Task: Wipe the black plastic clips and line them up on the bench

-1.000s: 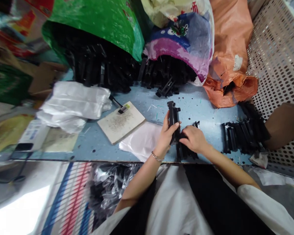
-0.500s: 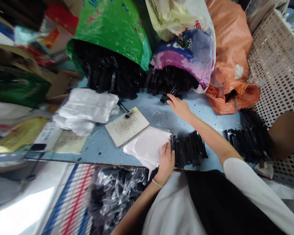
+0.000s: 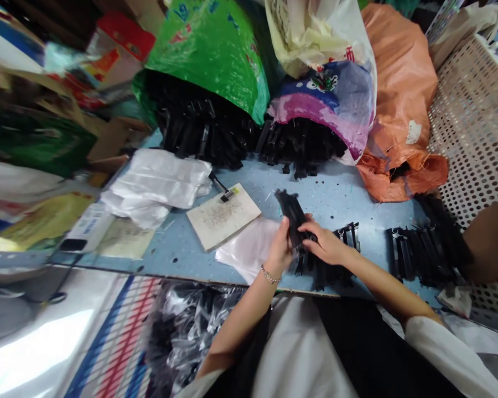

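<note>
**Both hands on one black plastic part at the front of a crowded bench**

The blue worktable (image 3: 348, 202), speckled with dark spots, runs across the middle of the view. Along its far edge lie big woven sacks: a green sack (image 3: 216, 50) and a purple-and-blue sack (image 3: 327, 99), each with its mouth open toward the person and black plastic pieces (image 3: 199, 135) spilling from it onto the table, and an orange sack (image 3: 398, 94) slumped to the right of them. A perforated white basket (image 3: 468, 127) stands at the right edge. On the left part of the table lies a heap of folded white plastic bags (image 3: 157, 185), and nearer the middle a pale board (image 3: 224, 215) with a small clip at its far corner. A single flat white bag (image 3: 249, 246) lies just beside the board, toward the front edge.

To the right, near the basket, a row of black parts (image 3: 419, 251) lies side by side. A second, shorter row of stacked black parts (image 3: 336, 260) sits close to the front edge, directly under the person's hands.

The left hand (image 3: 280, 251), a thin bracelet on its wrist, is closed around the near end of one long black plastic part (image 3: 292, 215), which points away and leftward, raised above the stacked row. The right hand (image 3: 327, 246) is pressed against the same part from the right, fingers curled over it, so both hands grip it together.
</note>
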The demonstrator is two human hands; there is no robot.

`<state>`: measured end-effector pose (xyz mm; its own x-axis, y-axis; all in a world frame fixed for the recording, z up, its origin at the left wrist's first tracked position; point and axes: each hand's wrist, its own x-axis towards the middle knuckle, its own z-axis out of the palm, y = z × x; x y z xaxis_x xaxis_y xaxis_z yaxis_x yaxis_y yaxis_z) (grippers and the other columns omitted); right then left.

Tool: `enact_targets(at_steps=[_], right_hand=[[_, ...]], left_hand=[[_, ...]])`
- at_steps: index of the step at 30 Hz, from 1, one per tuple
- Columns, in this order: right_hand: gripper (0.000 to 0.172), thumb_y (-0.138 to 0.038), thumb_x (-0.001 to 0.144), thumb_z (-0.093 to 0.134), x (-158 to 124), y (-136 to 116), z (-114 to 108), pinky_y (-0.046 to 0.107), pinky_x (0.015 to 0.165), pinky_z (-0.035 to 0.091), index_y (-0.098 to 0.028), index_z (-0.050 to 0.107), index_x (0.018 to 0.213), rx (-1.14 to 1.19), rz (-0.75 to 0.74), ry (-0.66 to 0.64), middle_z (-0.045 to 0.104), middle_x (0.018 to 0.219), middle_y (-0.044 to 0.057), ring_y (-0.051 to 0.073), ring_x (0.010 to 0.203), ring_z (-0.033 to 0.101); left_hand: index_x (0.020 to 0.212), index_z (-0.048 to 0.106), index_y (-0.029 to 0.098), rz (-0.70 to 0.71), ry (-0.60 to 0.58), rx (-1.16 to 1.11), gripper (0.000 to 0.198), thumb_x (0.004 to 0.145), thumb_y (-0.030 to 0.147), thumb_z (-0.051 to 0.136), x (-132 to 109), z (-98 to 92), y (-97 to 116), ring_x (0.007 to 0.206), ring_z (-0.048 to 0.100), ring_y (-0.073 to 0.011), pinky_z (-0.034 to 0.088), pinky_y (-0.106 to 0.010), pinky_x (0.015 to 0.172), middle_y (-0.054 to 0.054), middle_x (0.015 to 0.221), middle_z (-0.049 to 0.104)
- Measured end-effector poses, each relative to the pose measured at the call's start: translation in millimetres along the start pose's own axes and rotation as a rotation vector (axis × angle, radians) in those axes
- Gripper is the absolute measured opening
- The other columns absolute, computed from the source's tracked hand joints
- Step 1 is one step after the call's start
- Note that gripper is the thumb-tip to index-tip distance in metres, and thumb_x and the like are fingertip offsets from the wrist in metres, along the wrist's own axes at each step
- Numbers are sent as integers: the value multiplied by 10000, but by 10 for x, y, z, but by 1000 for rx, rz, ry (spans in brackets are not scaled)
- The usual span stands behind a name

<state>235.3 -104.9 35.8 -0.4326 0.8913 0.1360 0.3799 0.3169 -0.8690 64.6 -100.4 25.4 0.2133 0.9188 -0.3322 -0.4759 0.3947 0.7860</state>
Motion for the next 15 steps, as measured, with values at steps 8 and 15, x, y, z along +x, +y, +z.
enact_targets(at_steps=[8, 15], right_hand=[[442, -627, 978, 396, -96, 93, -439, 378, 769, 456, -235, 593, 917, -381, 31, 413, 589, 823, 69, 235, 796, 563], [584, -619, 1029, 155, 6, 69, -218, 323, 652, 407, -244, 470, 711, -167, 155, 319, 505, 667, 15, 184, 645, 500]], left_hand=[[1329, 565, 217, -47, -176, 107, 602, 818, 481, 740, -278, 419, -40, 817, 686, -193, 563, -300, 701, -45, 973, 710], [1205, 611, 214, 43, -13, 133, 491, 828, 513, 712, -232, 405, -99, 814, 678, -186, 558, -310, 744, -26, 903, 690]])
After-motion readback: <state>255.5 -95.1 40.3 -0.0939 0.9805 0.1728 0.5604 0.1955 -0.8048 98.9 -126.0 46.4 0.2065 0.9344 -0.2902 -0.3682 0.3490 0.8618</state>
